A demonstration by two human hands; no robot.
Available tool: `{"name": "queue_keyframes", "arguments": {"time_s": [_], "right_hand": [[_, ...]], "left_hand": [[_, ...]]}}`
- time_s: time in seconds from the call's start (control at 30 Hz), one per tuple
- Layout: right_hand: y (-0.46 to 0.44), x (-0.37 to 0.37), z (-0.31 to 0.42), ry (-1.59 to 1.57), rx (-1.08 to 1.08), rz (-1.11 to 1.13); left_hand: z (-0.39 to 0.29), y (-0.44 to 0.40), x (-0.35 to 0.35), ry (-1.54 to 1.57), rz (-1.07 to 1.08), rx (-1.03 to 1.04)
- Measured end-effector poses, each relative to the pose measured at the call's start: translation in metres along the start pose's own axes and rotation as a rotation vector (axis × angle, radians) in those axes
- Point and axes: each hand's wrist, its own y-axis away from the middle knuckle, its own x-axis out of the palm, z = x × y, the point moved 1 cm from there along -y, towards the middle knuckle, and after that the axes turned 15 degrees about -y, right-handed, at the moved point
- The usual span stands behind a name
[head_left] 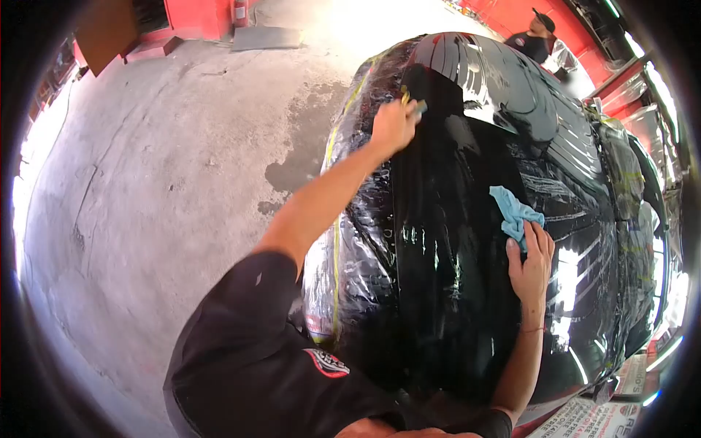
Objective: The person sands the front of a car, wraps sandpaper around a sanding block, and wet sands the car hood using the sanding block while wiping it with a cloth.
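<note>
I have the glossy black car panel (467,168) filling the view from 12 o'clock round to 5 o'clock, wet and streaked, with bright reflections toward 4 o'clock. Two things meet it. At 1 o'clock, near the panel's plastic-covered edge, the left hand (394,125) holds a small blue-and-yellow piece (420,106); I see its fingers curled round it, close together, but I can't make out how the fingertips grip. At 3 o'clock, a crumpled light-blue cloth (512,208) lies on the panel. The right hand (531,266) reaches up to it from the 5 o'clock side, fingers extended and close together over its lower edge, thumb set apart, with some cloth in between. I can't tell whether they pinch it or only press on it. A thin red band (532,331) circles the right wrist.

Clear plastic sheeting (369,252) with a yellow strip (336,252) runs along the panel's near-centre edge from 12 down to 6 o'clock. More sheeting (629,171) covers the car at 2 to 3 o'clock. Past it all, the concrete floor (168,168) spreads out toward 9 o'clock, with a dark damp patch (303,139) at 11 o'clock and a grey mat (266,39) beyond. Between 1 and 2 o'clock, across the car, I see another person (531,45) in a dark cap by the red wall (577,51). Printed sheets (591,420) lie between 4 and 5 o'clock.
</note>
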Motion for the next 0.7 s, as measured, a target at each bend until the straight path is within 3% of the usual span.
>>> {"name": "queue_keyframes", "arguments": {"time_s": [0.03,0.1,0.13,0.17,0.23,0.3,0.37,0.43,0.53,0.57,0.6,0.63,0.7], "right_hand": [[0.000,-0.002,0.000,-0.024,0.001,-0.005],[0.001,-0.001,0.000,-0.037,0.004,-0.024],[0.001,-0.001,0.000,-0.027,-0.002,-0.030],[0.001,0.000,-0.001,-0.014,-0.003,-0.032],[0.002,0.000,-0.003,-0.014,0.011,-0.036],[0.000,-0.002,-0.004,-0.022,-0.016,-0.042],[0.000,-0.006,-0.001,-0.042,0.024,-0.050],[0.001,-0.008,0.002,-0.044,0.032,-0.050],[0.008,-0.007,-0.001,-0.076,0.008,-0.082],[0.007,-0.006,-0.004,-0.081,-0.021,-0.102],[0.009,-0.005,-0.004,-0.062,-0.023,-0.123],[0.009,-0.005,-0.004,-0.066,-0.002,-0.135],[0.008,-0.005,-0.004,-0.050,-0.015,-0.131]], "left_hand": [[-0.001,-0.012,0.001,-0.088,0.085,-0.063],[-0.018,0.042,-0.017,-0.103,0.001,0.118],[-0.043,0.094,-0.036,-0.382,-0.410,0.517],[-0.076,0.149,-0.060,-0.230,-0.174,0.494],[-0.088,0.208,-0.067,0.270,-0.049,0.448],[-0.080,0.136,-0.052,-0.023,-0.153,0.518],[-0.062,0.043,-0.011,-0.103,-0.077,0.388],[-0.070,0.004,0.006,-0.145,-0.093,0.304],[-0.094,0.063,-0.020,-0.138,-0.019,0.361],[-0.113,0.110,-0.042,-0.122,-0.073,0.479],[-0.126,0.154,-0.051,0.053,-0.098,0.561],[-0.136,0.174,-0.067,0.248,-0.087,0.517],[-0.122,0.112,-0.067,-0.117,0.100,0.629]]}}
